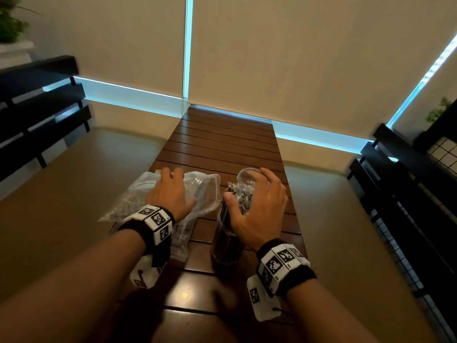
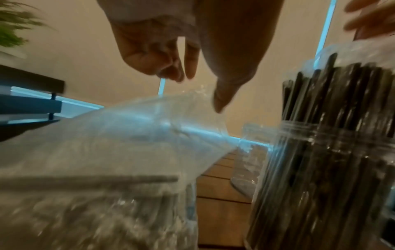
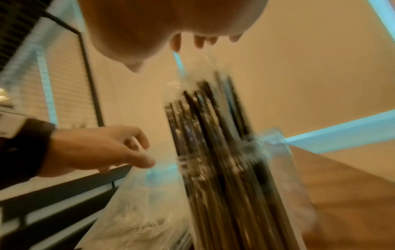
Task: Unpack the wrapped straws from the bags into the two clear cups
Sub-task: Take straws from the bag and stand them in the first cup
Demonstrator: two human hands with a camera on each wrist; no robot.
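A clear cup [image 1: 228,233] packed with dark wrapped straws [image 1: 241,194] stands on the wooden slat table [image 1: 222,144]. My right hand [image 1: 257,199] hovers over the straw tops with fingers spread, gripping nothing. A second clear cup [image 1: 244,175] stands just behind the full one and looks empty. Crumpled clear plastic bags [image 1: 205,191] lie to the left, and one bag [image 2: 128,135] still holds wrapped straws [image 2: 96,181]. My left hand [image 1: 173,186] is spread above the bags, with its thumb [image 2: 220,101] pointing down at the plastic. Both wrist views are blurred.
The table is narrow and runs away from me toward roller blinds. Black slatted railings stand on the left [image 1: 37,115] and on the right [image 1: 408,194]. A green plant [image 1: 10,23] sits at the top left. Floor lies on both sides of the table.
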